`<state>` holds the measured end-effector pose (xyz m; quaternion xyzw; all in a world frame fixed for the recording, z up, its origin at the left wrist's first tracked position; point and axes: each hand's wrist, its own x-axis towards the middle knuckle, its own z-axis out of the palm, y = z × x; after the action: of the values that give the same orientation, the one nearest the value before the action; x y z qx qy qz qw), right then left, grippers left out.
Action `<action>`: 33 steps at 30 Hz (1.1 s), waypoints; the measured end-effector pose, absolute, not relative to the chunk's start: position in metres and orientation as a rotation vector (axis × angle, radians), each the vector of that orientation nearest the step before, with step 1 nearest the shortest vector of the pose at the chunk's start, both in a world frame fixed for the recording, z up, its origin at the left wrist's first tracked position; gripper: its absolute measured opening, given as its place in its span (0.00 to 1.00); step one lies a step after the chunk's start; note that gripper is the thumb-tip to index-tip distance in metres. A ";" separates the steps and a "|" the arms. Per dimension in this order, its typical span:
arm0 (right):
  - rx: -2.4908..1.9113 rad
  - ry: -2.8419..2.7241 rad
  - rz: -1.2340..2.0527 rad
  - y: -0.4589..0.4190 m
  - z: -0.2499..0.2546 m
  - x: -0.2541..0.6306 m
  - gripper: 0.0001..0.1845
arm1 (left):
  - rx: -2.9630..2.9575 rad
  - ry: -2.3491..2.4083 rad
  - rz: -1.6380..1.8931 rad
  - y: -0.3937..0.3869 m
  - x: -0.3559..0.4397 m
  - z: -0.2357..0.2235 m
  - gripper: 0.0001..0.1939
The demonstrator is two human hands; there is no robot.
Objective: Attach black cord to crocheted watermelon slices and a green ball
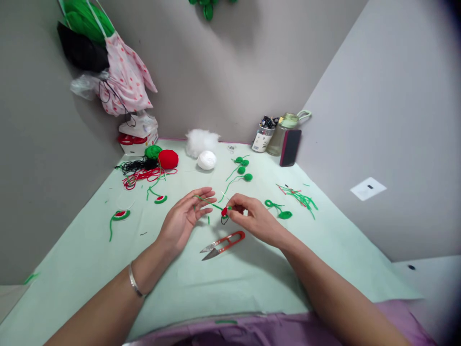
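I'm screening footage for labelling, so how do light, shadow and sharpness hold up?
Head view: soft, fairly even light; shadows on the table beneath the right hand and forearm; dark, blurred right picture edge; the small red piece looks soft, its stitches hard to read.

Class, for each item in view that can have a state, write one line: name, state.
Left hand, open
Right hand, pinching red-and-green crochet piece
Thread snips, blades apart, lying flat
Red yarn ball, wound
White yarn ball, wound
Black yarn, loose, tangled
Fluffy stuffing, loose
Smartphone, upright, screen dark
Water bottle, upright
Pen cup, upright, filled
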<state>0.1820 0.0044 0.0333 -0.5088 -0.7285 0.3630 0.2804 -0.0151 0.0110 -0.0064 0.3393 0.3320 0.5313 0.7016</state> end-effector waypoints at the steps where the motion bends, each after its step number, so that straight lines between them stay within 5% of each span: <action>1: -1.375 -1.974 0.969 0.004 0.033 0.182 0.03 | 0.729 0.684 1.170 0.011 -0.016 -0.004 0.12; 11: -1.207 -1.904 0.978 0.003 0.033 0.182 0.07 | 1.252 0.879 0.884 0.002 -0.005 -0.006 0.09; 27: -1.188 -1.983 0.844 0.000 0.025 0.177 0.04 | 1.085 0.764 0.959 0.001 -0.005 -0.005 0.10; 33: -1.122 -1.826 0.840 -0.001 0.027 0.180 0.21 | 0.945 0.826 1.097 0.004 -0.006 -0.003 0.10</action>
<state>0.1804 -0.0014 0.0272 -0.4451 -0.7243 0.3334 0.4076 -0.0057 0.0044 -0.0033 0.4198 0.3666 0.4871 0.6724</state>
